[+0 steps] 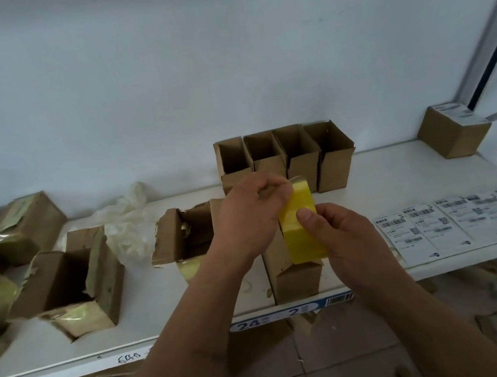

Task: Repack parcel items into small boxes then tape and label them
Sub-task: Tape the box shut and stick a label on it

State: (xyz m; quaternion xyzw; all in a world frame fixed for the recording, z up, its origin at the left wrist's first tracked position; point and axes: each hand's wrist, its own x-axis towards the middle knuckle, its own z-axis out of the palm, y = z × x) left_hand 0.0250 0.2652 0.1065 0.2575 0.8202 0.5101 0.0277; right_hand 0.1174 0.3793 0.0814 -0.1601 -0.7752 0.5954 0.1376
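Note:
My right hand (339, 236) grips a yellow roll of packing tape (301, 225), thumb pressed on its face. At the roll's top edge my left hand (254, 216) pinches the loose tape end. Both hands hover over a small brown cardboard box (293, 277) standing at the front edge of the white shelf (168, 309). A torn-open parcel box (181, 238) sits just left of my left wrist. Several open small boxes (284, 158) stand in a row behind the hands. A sheet of shipping labels (454, 224) lies to the right.
Opened, tape-covered parcel boxes (73, 281) crowd the shelf's left side beside crumpled plastic wrap (128, 220). A labelled, closed box (454, 132) stands at the back right near a metal frame post (490, 39). Debris lies on the floor below the shelf.

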